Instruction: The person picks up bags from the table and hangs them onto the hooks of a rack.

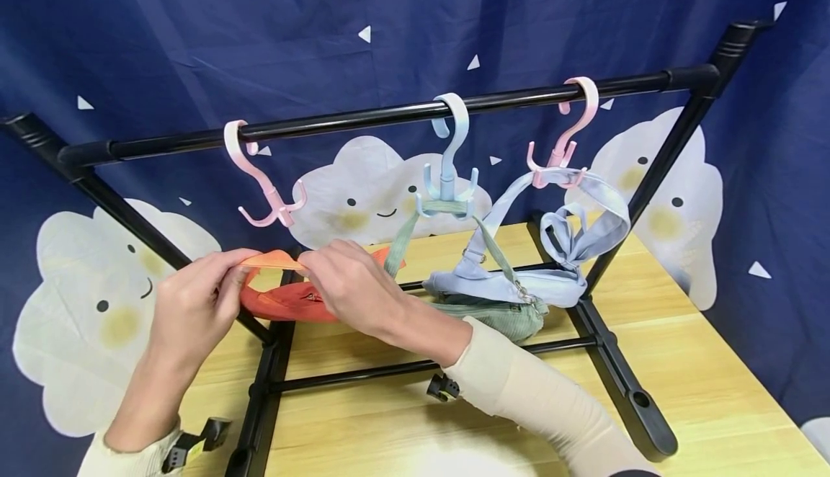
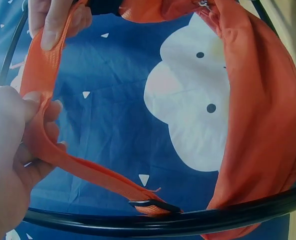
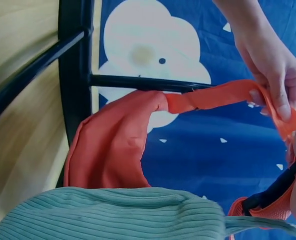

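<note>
Both hands hold the orange strap [image 1: 275,259] of a red-orange waist bag [image 1: 285,304], which hangs in a loop below it. My left hand [image 1: 194,300] pinches the strap between thumb and fingers at its left end. A short stretch away, my right hand [image 1: 353,286] grips the same strap and hides part of the bag. In the left wrist view, a black buckle [image 2: 155,206] sits on the strap below the left hand. Just above the hands, a pink four-prong hook [image 1: 262,181] hangs with bare prongs.
A black rack's top bar [image 1: 363,118] spans the view. On it, a light blue hook [image 1: 447,185] carries a green corduroy bag [image 1: 512,321], and another pink hook [image 1: 570,142] carries a pale blue bag [image 1: 545,286]. Lower bars [image 1: 363,375] cross above the wooden table [image 1: 363,426].
</note>
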Demonstrator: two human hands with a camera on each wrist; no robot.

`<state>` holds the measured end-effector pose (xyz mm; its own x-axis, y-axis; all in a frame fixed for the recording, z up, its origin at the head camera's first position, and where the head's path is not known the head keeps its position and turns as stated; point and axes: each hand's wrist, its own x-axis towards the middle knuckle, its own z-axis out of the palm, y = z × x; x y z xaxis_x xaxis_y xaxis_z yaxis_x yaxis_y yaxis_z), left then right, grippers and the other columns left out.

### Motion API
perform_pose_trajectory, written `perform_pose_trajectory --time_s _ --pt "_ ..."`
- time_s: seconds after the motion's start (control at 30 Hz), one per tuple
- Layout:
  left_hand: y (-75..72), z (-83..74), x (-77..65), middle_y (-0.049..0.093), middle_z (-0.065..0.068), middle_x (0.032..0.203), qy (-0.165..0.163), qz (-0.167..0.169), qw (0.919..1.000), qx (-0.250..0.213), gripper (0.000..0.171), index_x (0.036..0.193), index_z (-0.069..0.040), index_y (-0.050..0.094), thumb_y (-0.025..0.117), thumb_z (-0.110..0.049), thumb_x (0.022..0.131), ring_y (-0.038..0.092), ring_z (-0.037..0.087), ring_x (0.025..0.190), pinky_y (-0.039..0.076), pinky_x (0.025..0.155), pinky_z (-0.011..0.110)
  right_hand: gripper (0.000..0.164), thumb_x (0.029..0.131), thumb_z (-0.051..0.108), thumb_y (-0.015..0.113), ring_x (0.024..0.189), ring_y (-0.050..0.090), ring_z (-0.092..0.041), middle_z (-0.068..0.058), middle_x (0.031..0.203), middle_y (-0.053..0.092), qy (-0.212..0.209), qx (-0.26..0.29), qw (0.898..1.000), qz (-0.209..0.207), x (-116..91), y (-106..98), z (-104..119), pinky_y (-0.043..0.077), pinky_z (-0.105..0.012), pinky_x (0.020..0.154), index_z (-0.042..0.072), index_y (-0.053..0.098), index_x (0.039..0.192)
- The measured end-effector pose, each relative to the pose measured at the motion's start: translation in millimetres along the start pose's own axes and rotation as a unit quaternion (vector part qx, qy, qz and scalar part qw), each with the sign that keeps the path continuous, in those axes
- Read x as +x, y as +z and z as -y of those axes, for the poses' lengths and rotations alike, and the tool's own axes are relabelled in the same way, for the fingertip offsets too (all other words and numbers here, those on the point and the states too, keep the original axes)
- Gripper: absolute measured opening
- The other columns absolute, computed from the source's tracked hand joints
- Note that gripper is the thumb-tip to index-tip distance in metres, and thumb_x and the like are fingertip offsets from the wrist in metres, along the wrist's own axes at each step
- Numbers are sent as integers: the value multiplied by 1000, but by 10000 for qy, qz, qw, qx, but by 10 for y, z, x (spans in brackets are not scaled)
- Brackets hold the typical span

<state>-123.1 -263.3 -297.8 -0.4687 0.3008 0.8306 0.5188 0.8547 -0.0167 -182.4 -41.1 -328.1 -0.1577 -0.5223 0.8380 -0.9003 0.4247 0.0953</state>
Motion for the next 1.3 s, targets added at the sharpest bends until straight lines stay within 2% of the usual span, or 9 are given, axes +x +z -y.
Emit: perform_pose_trajectory --time_s 0.2,0.4,0.63,0.77,0.9,1.03,1.23,1.27,1.3 --pt "-46 -8 41 76 16 81 50 -140 9999 78 49 102 1 78 51 -40 109 67 29 64 51 69 31 8 104 15 62 75 60 -9 6 81 64 -165 -42 9997 -147 36 -64 -9 49 -19 74 10 66 99" --pt "-76 -2 74 75 15 80 77 -221 9997 114 48 102 0 78 53 -40 108 66 28 64 50 74 20 9 104 15 62 76 62 -10 5 85 69 -282 -113 9992 -246 72 -122 -3 51 -20 75 9 67 99" --pt "-101 -8 130 73 16 76 157 -331 9992 175 47 101 1 77 54 -39 108 62 28 61 49 67 37 10 104 16 63 74 57 -11 5 81 66 -346 -124 9991 -208 119 -204 -5 46 -20 70 8 67 99" --pt "-147 -13 175 74 16 78 157 -260 9991 285 48 102 0 78 53 -41 107 64 30 63 51 74 22 13 105 15 60 71 52 -11 4 77 62 -425 -90 9989 -185 155 -257 -9 43 -20 68 8 66 97" --pt "-192 -14 207 75 17 80 153 -153 9992 350 49 103 0 78 52 -42 107 65 31 64 45 83 8 15 106 14 57 71 50 -11 4 75 60 -479 -76 9988 -94 187 -299 -13 41 -20 67 9 66 96" --pt "-221 -14 236 75 17 80 210 -155 9989 390 49 103 -1 78 52 -42 107 65 31 65 45 85 7 15 106 14 57 73 52 -11 4 78 63 -502 -70 9987 -10 210 -338 -16 41 -19 68 8 68 98" --pt "-266 -18 289 74 17 79 224 -228 9988 381 48 102 -1 78 53 -42 106 66 34 68 34 97 -2 16 106 11 54 74 52 -12 4 79 64 -580 -113 9982 -44 252 -394 -17 40 -19 67 8 68 99" --pt "-274 -20 299 75 17 79 222 -227 9986 412 48 102 -2 78 53 -42 106 67 35 69 33 97 -2 16 106 9 53 74 51 -12 4 78 63 -594 -119 9981 -53 260 -403 -18 40 -20 67 8 68 98" --pt "-282 -23 310 75 17 80 232 -220 9984 458 48 102 -2 78 53 -43 106 67 35 69 40 93 1 17 106 8 53 74 51 -12 4 78 63 -605 -123 9981 -58 268 -414 -20 39 -20 67 9 68 98"
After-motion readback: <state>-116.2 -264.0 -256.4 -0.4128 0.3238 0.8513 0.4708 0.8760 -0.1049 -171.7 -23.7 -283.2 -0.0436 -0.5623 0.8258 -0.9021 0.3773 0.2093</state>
